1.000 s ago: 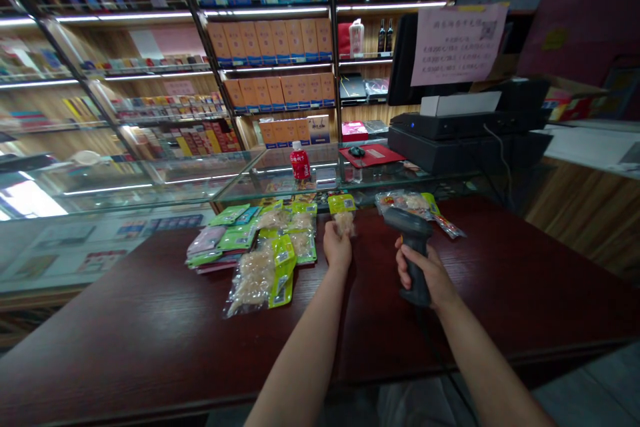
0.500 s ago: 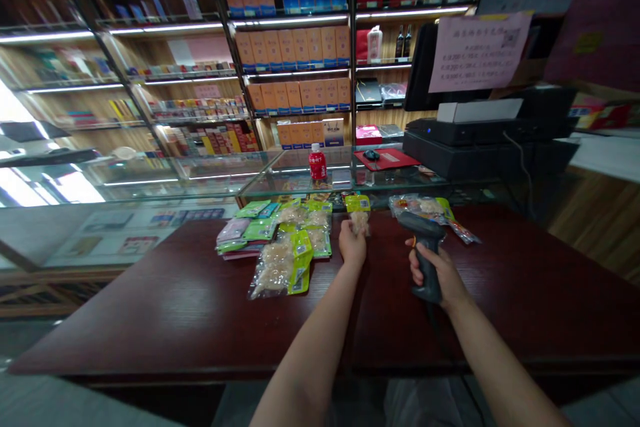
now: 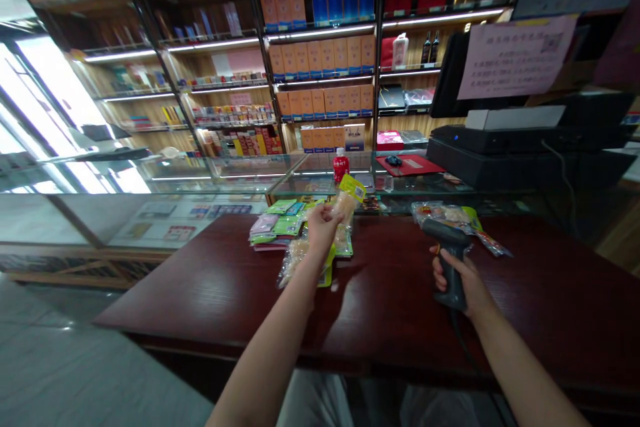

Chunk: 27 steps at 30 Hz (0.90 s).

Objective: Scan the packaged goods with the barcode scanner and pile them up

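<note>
A left hand (image 3: 323,225) pinches a yellow-topped clear packet (image 3: 347,200) over piled packets (image 3: 284,224) on the dark red bench (image 3: 395,307); the right hand (image 3: 464,275) curls its fingers firmly round a scanner (image 3: 449,237).

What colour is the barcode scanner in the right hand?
The barcode scanner is dark grey, best seen in the head view.

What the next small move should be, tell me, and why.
Probably lower the clear snack packet onto the pile of packets: the left hand holds it over them in this view, while the right hand holds the barcode scanner off to the side.
</note>
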### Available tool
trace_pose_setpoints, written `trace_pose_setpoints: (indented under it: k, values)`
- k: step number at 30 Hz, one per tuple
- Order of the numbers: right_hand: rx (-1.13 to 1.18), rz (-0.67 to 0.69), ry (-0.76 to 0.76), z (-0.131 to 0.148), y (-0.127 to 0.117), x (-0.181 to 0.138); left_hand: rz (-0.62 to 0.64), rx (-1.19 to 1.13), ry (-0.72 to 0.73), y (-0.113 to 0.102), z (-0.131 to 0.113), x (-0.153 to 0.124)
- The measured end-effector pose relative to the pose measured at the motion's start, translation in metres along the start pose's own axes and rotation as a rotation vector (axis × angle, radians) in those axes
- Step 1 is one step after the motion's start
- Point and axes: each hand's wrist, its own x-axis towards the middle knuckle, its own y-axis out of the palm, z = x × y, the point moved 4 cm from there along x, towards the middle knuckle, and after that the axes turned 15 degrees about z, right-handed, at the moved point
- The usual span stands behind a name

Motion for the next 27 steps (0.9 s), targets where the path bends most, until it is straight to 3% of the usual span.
trace_pose_setpoints:
  k: [5, 8, 11, 16, 21, 23, 27]
  values:
    - [-0.004, -0.005, 0.006, 0.000, 0.001, -0.001, 0.009, -0.009, -0.133, -0.072, 0.008, -0.010]
    - [-0.020, -0.008, 0.011, 0.001, 0.004, -0.001, 0.018, 0.042, -0.207, -0.093, 0.019, -0.017]
    - [-0.026, -0.013, 0.016, 0.002, 0.005, -0.001, 0.037, 0.171, -0.219, -0.102, 0.029, -0.017]
    - [-0.020, -0.020, 0.008, 0.000, 0.002, -0.001, 0.021, 0.639, -0.175, -0.102, 0.027, -0.012]
    - [-0.022, -0.013, 0.010, -0.001, 0.000, -0.002, -0.045, 1.083, -0.105, -0.088, 0.007, -0.032]
    - [-0.021, -0.009, 0.008, -0.001, 0.001, -0.002, 0.034, 1.172, -0.019, -0.076, 0.003, -0.043]
    - [-0.026, -0.003, 0.011, 0.000, 0.002, -0.002, 0.322, 1.196, 0.185, -0.048, 0.010, -0.062]
